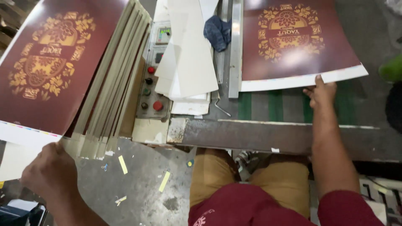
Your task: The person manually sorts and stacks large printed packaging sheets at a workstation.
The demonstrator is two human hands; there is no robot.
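Observation:
My left hand (52,169) grips the near white edge of a large maroon printed sheet with a gold floral emblem (50,62), lifted off a fanned stack of similar sheets (113,96) at the left. My right hand (321,93) presses its fingers on the near white margin of a second maroon and gold sheet (293,42), which lies flat on the machine bed with green belts (276,104). That sheet's left side sits along a metal guide rail (235,50).
A control panel with red, green and black buttons (151,83) stands between the stack and the bed, with white card pieces (188,62) over it. A blue cloth (217,31) lies behind. The rusty machine edge (251,136) crosses before my knees. Paper scraps dot the floor (138,175).

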